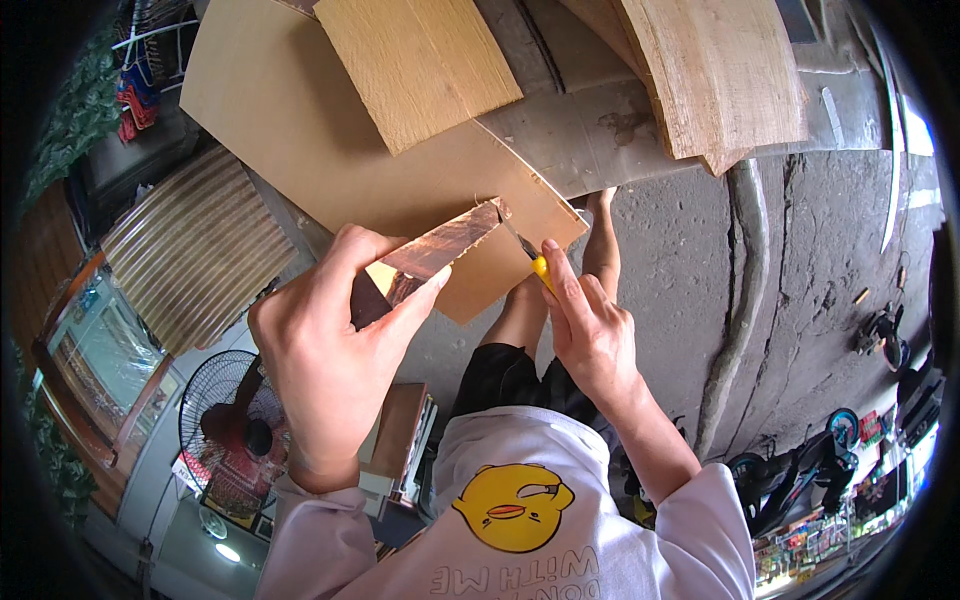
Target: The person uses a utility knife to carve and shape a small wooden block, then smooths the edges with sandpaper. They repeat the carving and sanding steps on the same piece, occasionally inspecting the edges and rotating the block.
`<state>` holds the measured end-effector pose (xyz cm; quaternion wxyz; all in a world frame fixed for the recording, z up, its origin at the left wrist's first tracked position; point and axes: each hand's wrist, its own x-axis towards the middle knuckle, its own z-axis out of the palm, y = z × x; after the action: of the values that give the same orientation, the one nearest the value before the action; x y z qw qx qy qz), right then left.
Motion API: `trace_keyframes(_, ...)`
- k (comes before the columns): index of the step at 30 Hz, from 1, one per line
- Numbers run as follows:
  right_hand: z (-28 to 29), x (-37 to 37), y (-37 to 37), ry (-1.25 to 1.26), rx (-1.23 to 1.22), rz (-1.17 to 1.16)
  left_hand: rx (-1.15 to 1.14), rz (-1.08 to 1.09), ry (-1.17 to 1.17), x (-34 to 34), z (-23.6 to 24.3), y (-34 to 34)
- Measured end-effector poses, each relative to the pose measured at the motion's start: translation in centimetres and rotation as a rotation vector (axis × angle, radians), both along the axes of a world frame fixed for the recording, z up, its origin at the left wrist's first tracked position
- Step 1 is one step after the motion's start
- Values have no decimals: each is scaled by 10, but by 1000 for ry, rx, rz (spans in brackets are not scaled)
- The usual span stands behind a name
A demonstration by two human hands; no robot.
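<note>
My left hand (330, 340) grips a small reddish-brown wooden piece (435, 250), held up at an angle in front of me. My right hand (590, 330) holds a yellow-handled utility knife (535, 262), forefinger laid along its top. The thin blade touches the upper right tip of the wooden piece. Both hands hover over a large tan sheet of board (300, 120) lying on the ground.
Two lighter plywood sheets (415, 60) (720, 70) lie on and beside the tan board on grey concrete. My bare legs (520, 320) are below the hands. A corrugated panel (195, 245) and a standing fan (225, 420) are at the left.
</note>
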<state>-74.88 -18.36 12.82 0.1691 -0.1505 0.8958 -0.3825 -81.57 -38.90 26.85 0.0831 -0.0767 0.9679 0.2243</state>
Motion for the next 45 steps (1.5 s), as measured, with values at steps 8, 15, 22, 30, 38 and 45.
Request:
trace_keyframes(8, -5, 5, 12, 39, -37, 6, -51, -26, 2, 0, 1, -1)
trace_keyframes(15, -3, -6, -3, 62, -52, 8, -28, -13, 4, 1, -1, 0)
trace_keyframes(22, 1, -7, -9, -96, -25, 37, -40, 29, -27, 0, 0, 1)
trace_keyframes(30, -3, 2, -2, -46, -7, 54, -25, -35, 16, 1, 0, -1)
trace_keyframes(38, -11, 11, 2, 113, -28, -9, 3, -6, -3, 1, 0, 0)
trace_keyframes(45, -6, 12, 17, 114, -48, -19, -24, -1, 2, 1, 1, 1)
